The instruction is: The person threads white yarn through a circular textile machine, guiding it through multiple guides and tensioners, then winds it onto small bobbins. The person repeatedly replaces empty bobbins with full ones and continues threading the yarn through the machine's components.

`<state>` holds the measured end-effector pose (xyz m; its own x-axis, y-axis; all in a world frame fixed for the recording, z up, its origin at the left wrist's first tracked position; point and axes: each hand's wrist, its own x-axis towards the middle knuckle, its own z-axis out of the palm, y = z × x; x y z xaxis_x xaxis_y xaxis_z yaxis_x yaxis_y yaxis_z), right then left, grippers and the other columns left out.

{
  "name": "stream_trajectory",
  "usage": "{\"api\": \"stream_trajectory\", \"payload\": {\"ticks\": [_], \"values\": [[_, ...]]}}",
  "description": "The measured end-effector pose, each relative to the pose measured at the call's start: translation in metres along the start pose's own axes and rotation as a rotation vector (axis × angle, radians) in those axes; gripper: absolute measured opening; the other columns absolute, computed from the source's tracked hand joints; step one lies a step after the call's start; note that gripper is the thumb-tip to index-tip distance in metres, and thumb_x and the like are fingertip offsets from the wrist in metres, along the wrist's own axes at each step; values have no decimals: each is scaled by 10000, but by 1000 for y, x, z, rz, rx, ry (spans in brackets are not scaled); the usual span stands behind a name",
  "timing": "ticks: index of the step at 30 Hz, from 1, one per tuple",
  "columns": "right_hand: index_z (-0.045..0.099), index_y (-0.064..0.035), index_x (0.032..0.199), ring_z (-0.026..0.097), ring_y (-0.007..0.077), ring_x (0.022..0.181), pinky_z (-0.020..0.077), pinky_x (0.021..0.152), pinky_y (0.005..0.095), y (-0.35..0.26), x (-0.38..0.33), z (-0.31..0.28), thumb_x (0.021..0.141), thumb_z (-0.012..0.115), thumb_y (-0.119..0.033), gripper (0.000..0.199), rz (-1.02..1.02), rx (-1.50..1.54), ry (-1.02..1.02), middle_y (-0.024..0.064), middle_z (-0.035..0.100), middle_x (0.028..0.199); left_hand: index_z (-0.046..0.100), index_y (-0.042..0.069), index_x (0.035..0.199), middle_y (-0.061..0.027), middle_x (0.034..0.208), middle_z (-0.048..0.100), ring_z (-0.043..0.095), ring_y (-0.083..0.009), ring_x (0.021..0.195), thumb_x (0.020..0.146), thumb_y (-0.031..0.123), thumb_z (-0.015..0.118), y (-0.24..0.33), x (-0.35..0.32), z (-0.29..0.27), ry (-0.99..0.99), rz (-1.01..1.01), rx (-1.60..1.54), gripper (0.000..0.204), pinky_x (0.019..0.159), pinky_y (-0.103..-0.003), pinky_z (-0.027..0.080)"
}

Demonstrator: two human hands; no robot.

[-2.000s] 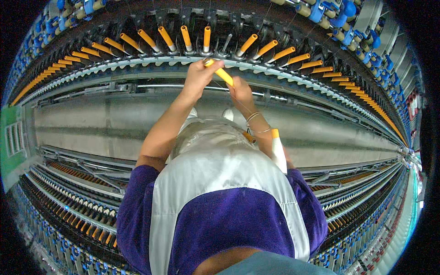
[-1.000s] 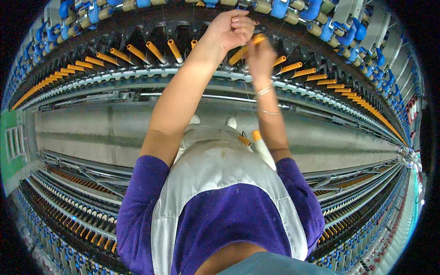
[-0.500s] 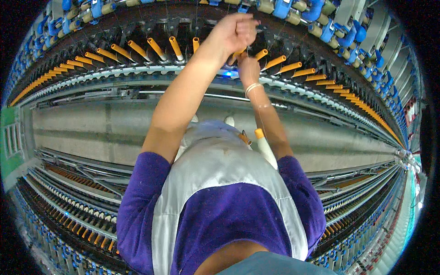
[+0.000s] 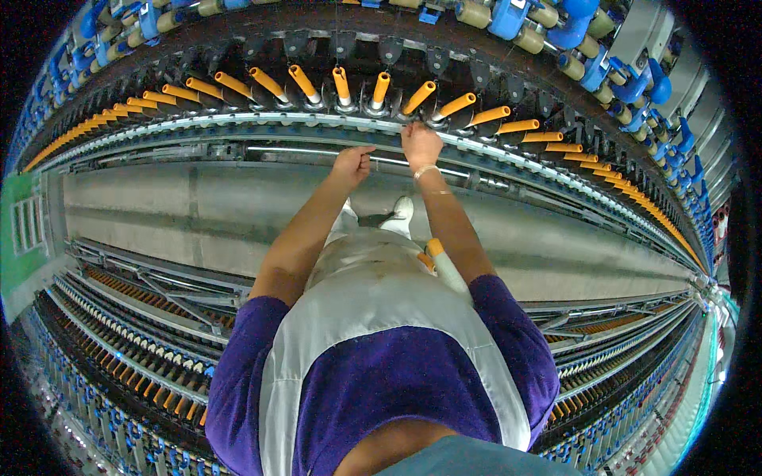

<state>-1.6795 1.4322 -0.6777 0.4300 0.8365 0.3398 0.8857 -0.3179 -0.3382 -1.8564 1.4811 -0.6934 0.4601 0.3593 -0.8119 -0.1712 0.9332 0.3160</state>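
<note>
My left hand (image 4: 353, 164) is held over the near edge of the spinning machine, its fingers curled and the thumb side pointing right. Whatever it may pinch is too small to see. To its right, my right hand (image 4: 421, 147) is closed at the pale metal rail (image 4: 317, 119), just below the spindles; its fingertips are partly hidden and I cannot make out anything in them. Beyond the hands stands a curved row of orange bobbin tubes on spindles, the nearest being an orange tube (image 4: 418, 97) just above my right hand.
Blue and tan drafting parts (image 4: 508, 17) run along the top of the machine. A white bobbin with an orange end (image 4: 449, 268) sticks out at the right side of my apron (image 4: 357, 278). Behind me stands another row of machinery (image 4: 127, 349), across the grey aisle floor (image 4: 159, 226).
My left hand has come down from above the orange tubes toward my body. My right hand has drawn back from an orange tube to the rail. My torso has shifted slightly.
</note>
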Motion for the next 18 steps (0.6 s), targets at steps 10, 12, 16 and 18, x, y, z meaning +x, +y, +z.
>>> {"api": "stream_trajectory", "payload": {"ticks": [10, 12, 16, 18], "values": [[497, -6, 1314, 548, 72, 566, 471, 535, 210, -7, -43, -95, 812, 703, -97, 550, 63, 835, -313, 44, 651, 766, 605, 25, 867, 16, 597, 444, 370, -95, 477, 909, 197, 601, -36, 110, 36, 160, 26, -233, 177, 409, -254, 280], [600, -18, 1200, 505, 40, 543, 441, 511, 200, -1, -30, -94, 883, 634, -138, 340, 435, 1032, -389, 23, 614, 661, 630, 49, 854, -3, 623, 501, 447, -133, 515, 900, 209, 614, -40, 123, 40, 241, 36, -182, 167, 460, -283, 347], [701, -41, 964, 637, 259, 649, 507, 600, 362, 35, -18, -96, 814, 680, -332, 328, -25, 10, -443, 122, 653, 723, 681, 98, 827, -42, 673, 616, 601, -207, 590, 882, 233, 641, -29, 94, 23, 194, 305, 728, 150, 562, -340, 481], [714, -58, 878, 646, 296, 751, 504, 660, 404, 56, -17, -100, 779, 698, -375, 333, -173, -280, -783, 125, 665, 783, 709, 118, 859, -58, 750, 647, 623, -238, 671, 863, 237, 665, -8, 58, 2, -145, 637, 1538, 126, 658, -359, 506]]}}
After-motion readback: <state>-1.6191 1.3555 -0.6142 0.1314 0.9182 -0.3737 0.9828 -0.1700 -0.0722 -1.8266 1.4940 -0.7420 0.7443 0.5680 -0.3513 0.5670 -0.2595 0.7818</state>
